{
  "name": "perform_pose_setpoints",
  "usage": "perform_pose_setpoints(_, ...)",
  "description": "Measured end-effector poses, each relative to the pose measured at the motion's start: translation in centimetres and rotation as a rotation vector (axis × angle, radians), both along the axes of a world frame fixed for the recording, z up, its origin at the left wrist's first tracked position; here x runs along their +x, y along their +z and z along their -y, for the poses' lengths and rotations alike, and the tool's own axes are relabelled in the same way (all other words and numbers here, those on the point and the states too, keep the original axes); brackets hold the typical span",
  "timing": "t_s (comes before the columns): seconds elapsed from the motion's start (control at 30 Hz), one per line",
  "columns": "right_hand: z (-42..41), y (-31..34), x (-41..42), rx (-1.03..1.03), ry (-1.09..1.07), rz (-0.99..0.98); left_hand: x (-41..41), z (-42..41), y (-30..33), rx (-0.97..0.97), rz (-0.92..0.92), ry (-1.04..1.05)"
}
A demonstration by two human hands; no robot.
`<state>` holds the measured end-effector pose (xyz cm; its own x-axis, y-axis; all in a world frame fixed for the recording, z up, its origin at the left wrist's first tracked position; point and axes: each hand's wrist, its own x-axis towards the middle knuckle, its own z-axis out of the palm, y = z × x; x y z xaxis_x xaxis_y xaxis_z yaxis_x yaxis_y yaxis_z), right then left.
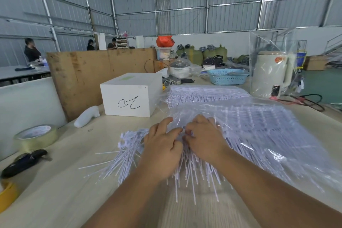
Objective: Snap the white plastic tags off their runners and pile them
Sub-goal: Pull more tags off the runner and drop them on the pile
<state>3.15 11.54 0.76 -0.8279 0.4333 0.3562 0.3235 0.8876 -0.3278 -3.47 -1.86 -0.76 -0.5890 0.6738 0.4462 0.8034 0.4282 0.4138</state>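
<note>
A loose pile of white plastic tags fans out on the pale table in front of me. To its right lies a clear plastic bag full of tags still on their runners, with a second stack of tag sheets behind it. My left hand and my right hand meet at the bag's near left edge. Both have curled fingers pinching a cluster of tags on a runner there. The exact piece between the fingertips is hidden by the hands.
A white box with a black scribble stands at the back left, beside a wooden board. A tape roll and a dark tool lie at the left. A blue basket and a bagged white kettle stand at the back right.
</note>
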Motion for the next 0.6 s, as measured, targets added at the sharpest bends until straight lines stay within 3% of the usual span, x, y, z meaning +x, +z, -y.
perform_pose_setpoints(0.17,-0.2,-0.1,1.2,0.123,0.090,-0.113,-0.5,-0.4,-0.7,-0.188,0.119,-0.026)
perform_pose_setpoints(0.6,0.6,1.9,5.2,-0.060,0.313,-0.161,-1.0,0.0,-0.6,-0.337,0.240,-0.052)
